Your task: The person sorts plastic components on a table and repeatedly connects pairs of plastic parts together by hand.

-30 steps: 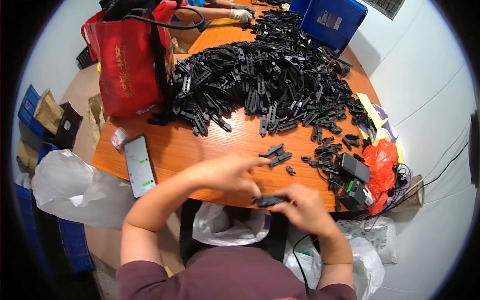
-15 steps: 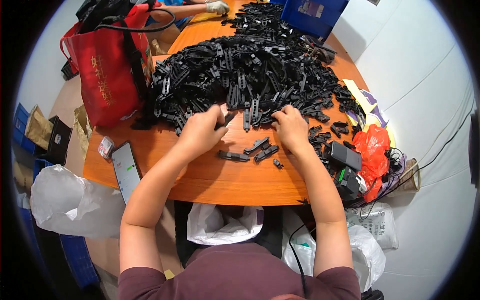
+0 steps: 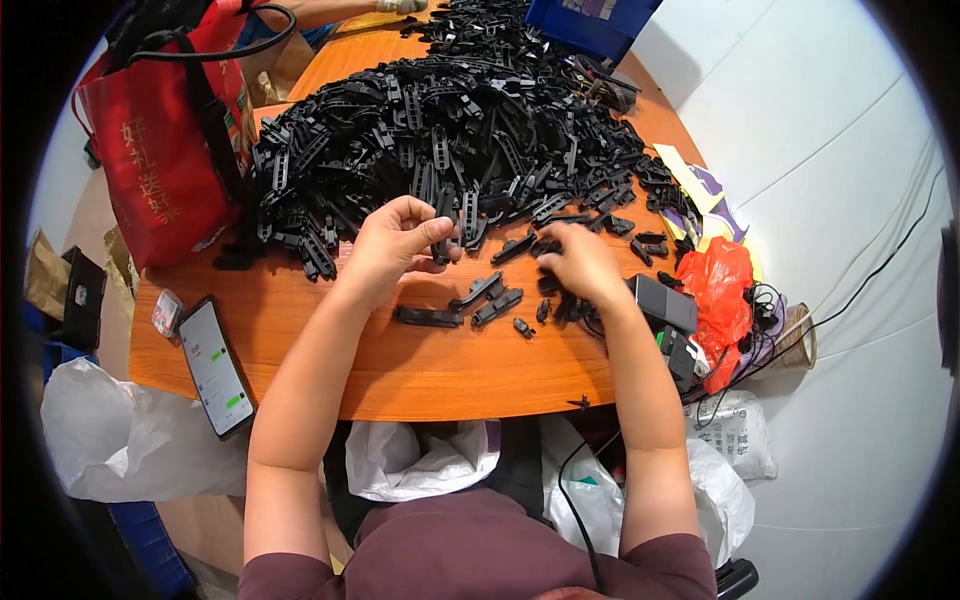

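Observation:
My left hand (image 3: 392, 250) is closed, with thumb and fingers pinching a long black plastic part (image 3: 445, 222) upright above the table, at the near edge of a big heap of black plastic parts (image 3: 400, 130). To its right, my right hand (image 3: 582, 264) is bent downward among loose black parts at the heap's edge. Its fingertips are close together and slightly blurred; what they grip is hidden. Between and below the hands lie a flat black part (image 3: 428, 317), two more long pieces (image 3: 497, 307) side by side, and a small black piece (image 3: 523, 328).
A red bag (image 3: 160, 160) stands at the left, with a phone (image 3: 215, 365) and small packet (image 3: 167, 312) nearer. At right are a dark box-shaped device (image 3: 665, 303), a red plastic bag (image 3: 718, 300) and cables. A blue bin (image 3: 590, 25) stands far back, near another person's gloved hand (image 3: 402, 5).
My left hand now holds a long black part upright, its thumb turned to the right. My right hand has shifted lower among the loose pieces. The whole view has moved slightly.

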{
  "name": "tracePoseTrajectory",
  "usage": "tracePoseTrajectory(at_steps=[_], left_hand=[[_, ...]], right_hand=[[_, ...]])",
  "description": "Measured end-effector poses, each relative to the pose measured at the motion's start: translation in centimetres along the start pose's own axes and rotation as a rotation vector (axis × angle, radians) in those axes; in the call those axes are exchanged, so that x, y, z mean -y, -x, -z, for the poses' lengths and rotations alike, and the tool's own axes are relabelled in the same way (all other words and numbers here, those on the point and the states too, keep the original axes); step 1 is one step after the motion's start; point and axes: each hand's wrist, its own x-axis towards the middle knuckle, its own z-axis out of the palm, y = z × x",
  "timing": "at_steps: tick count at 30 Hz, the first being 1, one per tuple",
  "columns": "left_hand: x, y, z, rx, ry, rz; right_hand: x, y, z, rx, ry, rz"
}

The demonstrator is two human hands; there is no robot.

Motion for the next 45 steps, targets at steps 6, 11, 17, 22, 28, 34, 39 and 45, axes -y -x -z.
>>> tracePoseTrajectory(at_steps=[6,11,17,22,28,34,39,45], left_hand=[[-0.1,0.2,1.4,0.097,0.122,0.049],[-0.3,0.6,1.0,0.191,0.057,0.076],[-0.4,0.9,0.5,0.218,0.056,0.119],[0.0,1.1,0.8,0.261,0.036,0.084],[0.3,1.9,-0.1,0.290,-0.002,0.075],[-0.3,3.1,-1.0,0.221,-0.344,-0.123],[-1.0,4.3,-1.6,0.161,-0.796,-0.778],[-0.2,3.8,-1.7,0.056,-0.931,-1.145]], right_hand=[[2.3,0.6,0.5,-0.187,-0.145,0.131],[3.8,1.8,1.5,0.046,0.024,0.278],[3.3,1.4,0.6,-0.131,0.107,0.533],[6.6,3.8,1.7,-0.178,-1.158,0.126],[8.7,4.7,0.1,-0.133,-1.502,0.201],[8.6,5.2,-0.9,-0.305,-1.309,0.319],[8.4,5.5,-0.7,-0.482,-1.135,0.454],[8.0,5.7,-0.7,-0.534,-0.963,0.541]])
